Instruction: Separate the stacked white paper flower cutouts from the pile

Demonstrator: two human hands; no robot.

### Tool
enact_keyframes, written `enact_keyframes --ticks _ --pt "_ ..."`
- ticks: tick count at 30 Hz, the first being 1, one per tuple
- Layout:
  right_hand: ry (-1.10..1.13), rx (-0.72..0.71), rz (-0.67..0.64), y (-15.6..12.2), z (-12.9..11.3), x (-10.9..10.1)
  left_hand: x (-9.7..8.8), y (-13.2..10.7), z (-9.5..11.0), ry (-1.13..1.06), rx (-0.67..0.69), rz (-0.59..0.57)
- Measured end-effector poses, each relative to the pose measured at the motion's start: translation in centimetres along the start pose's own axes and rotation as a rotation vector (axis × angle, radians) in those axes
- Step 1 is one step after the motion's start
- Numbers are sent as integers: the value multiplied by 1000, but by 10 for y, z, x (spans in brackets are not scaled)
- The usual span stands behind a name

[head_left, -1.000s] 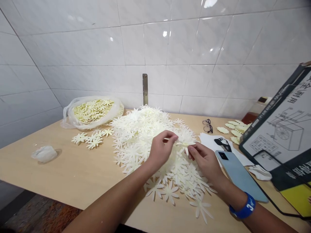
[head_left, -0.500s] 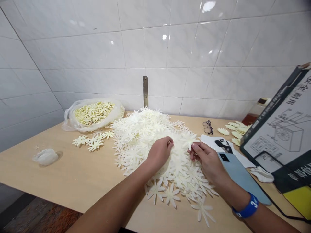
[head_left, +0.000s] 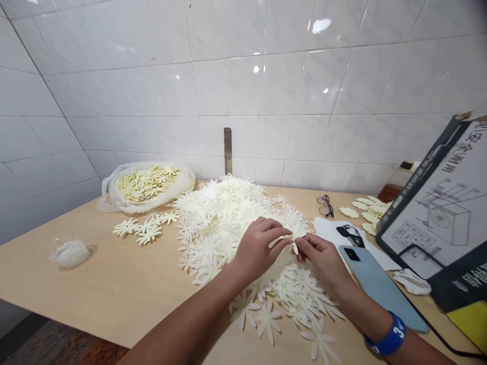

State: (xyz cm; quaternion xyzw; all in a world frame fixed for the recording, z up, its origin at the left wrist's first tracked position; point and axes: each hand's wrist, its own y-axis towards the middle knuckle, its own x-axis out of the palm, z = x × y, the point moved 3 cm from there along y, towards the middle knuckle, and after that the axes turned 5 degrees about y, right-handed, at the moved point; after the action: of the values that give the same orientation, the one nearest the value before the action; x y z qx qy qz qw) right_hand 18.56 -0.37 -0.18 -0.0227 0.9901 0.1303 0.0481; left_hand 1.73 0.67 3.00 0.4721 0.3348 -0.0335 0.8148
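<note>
Cut-out flowers in the main heap: cream-white. Flowers inside the clear plastic bag: pale yellow-green. Desk: light tan, faint wood grain. Wall tiles: glossy white, grey grout lines. Wristband: blue, white numeral. Phone: pale blue. Printed board: pale grey, black line drawing, dark border. Sheet beneath it: yellow.

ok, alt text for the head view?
The left hand and right hand, which wears a blue wristband, hold a cream flower-shaped cutout over a large heap of similar cutouts on a light wooden table. A plastic bag of yellower cutouts lies behind the heap, with a smartphone to the right.
</note>
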Motion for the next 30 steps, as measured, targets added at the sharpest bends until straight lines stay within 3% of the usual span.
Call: enact_keyframes --ticks 3,6,12,17,23,30 --pt "2 -5 -32 1 3 1 7 -2 4 -96 -20 -97" --pt "15 13 -57 0 3 2 8 -1 4 -251 -151 -125" --pt "-21 -32 6 -1 -4 -2 0 3 -16 -636 -658 78" --pt "88 3 -1 0 2 -3 -2 3 -37 -817 -880 173" --pt "86 21 10 0 5 -3 -3 -2 -49 -587 -918 167" --pt "89 6 1 0 6 -3 -7 -2 -42 -265 -766 65"
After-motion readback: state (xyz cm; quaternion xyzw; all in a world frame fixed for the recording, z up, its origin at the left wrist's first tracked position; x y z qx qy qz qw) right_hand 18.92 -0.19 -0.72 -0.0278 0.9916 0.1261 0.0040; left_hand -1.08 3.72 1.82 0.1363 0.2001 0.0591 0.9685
